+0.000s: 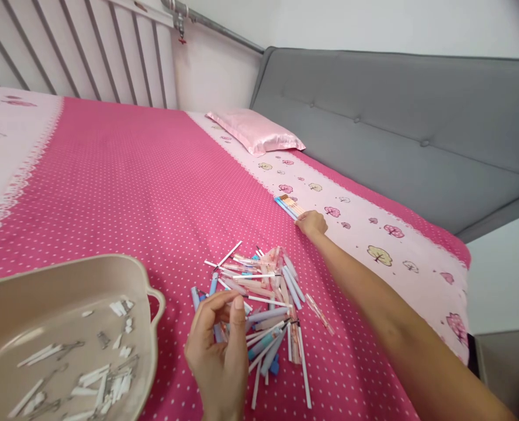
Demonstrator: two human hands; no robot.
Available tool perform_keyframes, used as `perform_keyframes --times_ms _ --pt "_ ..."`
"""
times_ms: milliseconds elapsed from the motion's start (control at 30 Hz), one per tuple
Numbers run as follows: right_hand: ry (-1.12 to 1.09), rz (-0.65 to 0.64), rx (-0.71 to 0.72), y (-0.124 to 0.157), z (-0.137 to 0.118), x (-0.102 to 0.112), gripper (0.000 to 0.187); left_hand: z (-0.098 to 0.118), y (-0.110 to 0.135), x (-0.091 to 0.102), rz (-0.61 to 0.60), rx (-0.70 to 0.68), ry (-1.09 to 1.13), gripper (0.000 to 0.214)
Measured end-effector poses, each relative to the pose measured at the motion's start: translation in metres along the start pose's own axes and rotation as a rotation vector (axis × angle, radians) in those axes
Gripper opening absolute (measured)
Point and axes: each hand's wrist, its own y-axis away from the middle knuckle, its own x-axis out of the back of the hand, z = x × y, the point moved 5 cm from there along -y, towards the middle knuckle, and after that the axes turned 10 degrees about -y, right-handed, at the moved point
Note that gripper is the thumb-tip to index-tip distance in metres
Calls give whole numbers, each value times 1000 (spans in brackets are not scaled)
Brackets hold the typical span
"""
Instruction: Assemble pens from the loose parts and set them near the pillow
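Note:
A loose heap of pen parts lies on the bed, with pastel barrels (pixel 291 285), pinkish clear tubes and thin white refills (pixel 304 368). Over the heap's near left side, my left hand (pixel 218 345) is closed, thumb against forefinger, at the dark tip of a white refill (pixel 269 302). Farther off to the right, my right hand (pixel 312 224) reaches past the heap. Its fingers are closed around the near ends of a small row of pens (pixel 289 206), blue, pale and brown-tipped, lying low over the bedspread. The fingertips of this hand are partly hidden.
A beige basin (pixel 148 275) with a handle stands at the left, holding small white pieces and metal springs or clips. The pink dotted bedspread (pixel 145 169) runs back to a pink pillow (pixel 259 131). A grey headboard (pixel 386 128) and a white radiator (pixel 88 52) border the bed.

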Motion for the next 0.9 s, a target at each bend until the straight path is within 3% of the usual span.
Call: perform_keyframes --times_ms 467,700,900 --pt "105 -75 -33 -3 3 -7 27 1 0 1 -2 -46 -34 13" --pt "84 -50 -23 0 5 -8 27 1 -1 0 -3 -41 -34 14" --pt "26 24 -1 10 4 0 29 4 -1 1 -2 -119 -76 11"
